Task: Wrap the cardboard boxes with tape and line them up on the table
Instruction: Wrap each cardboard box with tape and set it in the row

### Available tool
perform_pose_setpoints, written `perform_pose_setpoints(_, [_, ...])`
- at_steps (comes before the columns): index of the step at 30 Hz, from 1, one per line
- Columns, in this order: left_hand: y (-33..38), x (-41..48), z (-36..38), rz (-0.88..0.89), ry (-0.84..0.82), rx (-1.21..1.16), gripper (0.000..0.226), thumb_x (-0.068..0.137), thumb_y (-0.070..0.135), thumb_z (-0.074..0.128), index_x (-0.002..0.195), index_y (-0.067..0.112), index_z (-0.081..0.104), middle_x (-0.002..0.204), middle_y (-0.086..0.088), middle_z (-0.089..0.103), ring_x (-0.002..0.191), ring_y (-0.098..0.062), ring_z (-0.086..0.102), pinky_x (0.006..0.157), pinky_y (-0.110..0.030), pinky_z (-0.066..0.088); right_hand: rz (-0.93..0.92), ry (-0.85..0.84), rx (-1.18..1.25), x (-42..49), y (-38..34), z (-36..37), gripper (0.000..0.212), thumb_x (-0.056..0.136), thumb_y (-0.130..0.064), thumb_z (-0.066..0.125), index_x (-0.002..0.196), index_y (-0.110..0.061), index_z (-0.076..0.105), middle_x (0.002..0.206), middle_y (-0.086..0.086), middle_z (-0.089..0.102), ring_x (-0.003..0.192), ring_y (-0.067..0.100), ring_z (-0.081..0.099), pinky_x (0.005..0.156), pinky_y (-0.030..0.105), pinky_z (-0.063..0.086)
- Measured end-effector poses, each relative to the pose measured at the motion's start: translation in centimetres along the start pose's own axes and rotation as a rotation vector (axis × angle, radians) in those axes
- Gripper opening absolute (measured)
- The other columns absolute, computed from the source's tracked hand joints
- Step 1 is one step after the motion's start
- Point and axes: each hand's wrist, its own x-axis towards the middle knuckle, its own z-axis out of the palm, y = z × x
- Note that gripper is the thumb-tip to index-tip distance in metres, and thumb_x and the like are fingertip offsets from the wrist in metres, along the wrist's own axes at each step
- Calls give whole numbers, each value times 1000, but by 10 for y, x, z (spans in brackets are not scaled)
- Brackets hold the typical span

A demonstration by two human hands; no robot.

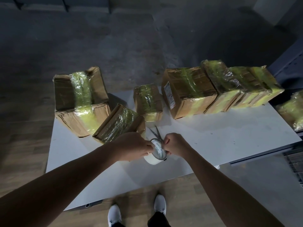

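A: What is the biggest thing in view?

B: A white table (213, 145) on a dark floor (114, 38). Taped cardboard boxes stand along its far side.

A: How do they lie?

B: At the far left sits the big left box (78, 102), with a band of yellowish tape over its top and near face. Right of the middle stands the labelled box (188, 92), which has a white label on its left face. Touching its right side is a row of wrapped boxes (221, 86) that runs to the far right corner. One more, the edge box (293, 110), shows at the right border, apart from the row. I cannot tell what it rests on.

A: And the smaller ones?

B: The skewed box (119, 123) lies just near and right of the big left box, turned at an angle to the rest. The small box (147, 102) stands farther back, between the skewed box and the labelled box.

A: What about the hands?

B: Both are over the near middle of the table. The left hand (131, 146) grasps the tape roll (155, 157) from its left side. The right hand (175, 145) has its fingers curled round the scissors (156, 133) at the roll's right rim. The blades are parted and point far, toward the small box.

A: Is the roll resting on the table?

B: I cannot tell whether it touches the top or is held just above it. Two white shoes (114, 213) show below the near edge.
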Motion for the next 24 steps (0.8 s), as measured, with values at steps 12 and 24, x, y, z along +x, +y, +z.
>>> perform_pose_setpoints(12, [3,-6,-7,-350,849,-282,30,84,6,48,101,3,73,105,-10,71,98,-29,66,87,-42,54,317,251,169,28,36,-13,21,87,-13,61,89,8,64,72,18,70,63,27,71,66,43,61])
perform_pose_setpoints(24, [-13,-42,-8,-1350,549,-546,74,87,60,49,143,14,33,146,-14,39,131,-38,39,105,-53,35,-220,126,-14,17,-53,41,48,96,-19,51,142,-9,42,138,13,49,128,28,46,101,34,38])
